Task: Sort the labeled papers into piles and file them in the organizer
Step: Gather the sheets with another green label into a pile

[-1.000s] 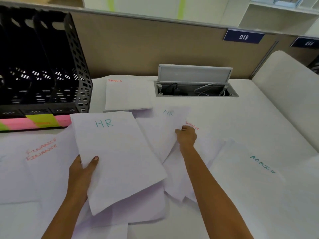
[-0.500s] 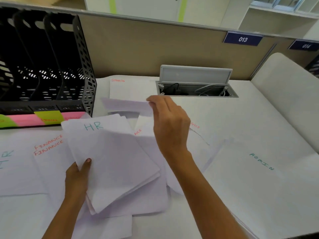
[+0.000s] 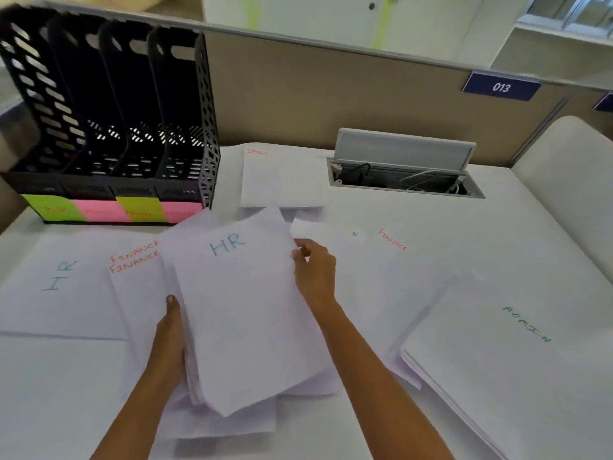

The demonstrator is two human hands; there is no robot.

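A stack of white sheets marked HR (image 3: 245, 313) is lifted slightly above the desk. My left hand (image 3: 170, 340) grips its left edge, thumb on top. My right hand (image 3: 313, 270) pinches its upper right edge. Under and around it lie loose sheets: another HR sheet (image 3: 56, 293) at far left, two Finance sheets (image 3: 136, 277), a Finance sheet (image 3: 394, 247) to the right, an Admin pile (image 3: 510, 356) at right, and a Sports pile (image 3: 278, 177) at the back. The black organizer (image 3: 109, 107) stands at back left with green and pink labels (image 3: 112, 210) along its front.
An open cable hatch (image 3: 404, 174) with wires sits in the desk at the back right. A beige partition (image 3: 331, 94) with a blue 013 tag (image 3: 501, 87) runs behind. A white padded edge (image 3: 570, 180) borders the desk on the right.
My right hand lifted an HR sheet from the middle of the desk, carried it left and laid it on the stack in my left hand. The view shifted left, showing more of the organizer.
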